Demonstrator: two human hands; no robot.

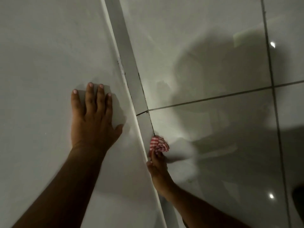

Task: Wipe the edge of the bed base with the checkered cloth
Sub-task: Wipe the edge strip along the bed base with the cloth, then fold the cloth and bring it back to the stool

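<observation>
The left hand lies flat, palm down, with the four fingers stretched forward close together and the thumb splayed out to the right. Its wrist is bent back a little, and the bare forearm runs straight down toward the lower left corner. The right hand sits lower and farther right, seen from the back, curled closed with its fingertips pinched together at the front. Its wrist is angled inward, and the bare forearm slants away to the lower right. The two hands are well apart.
</observation>
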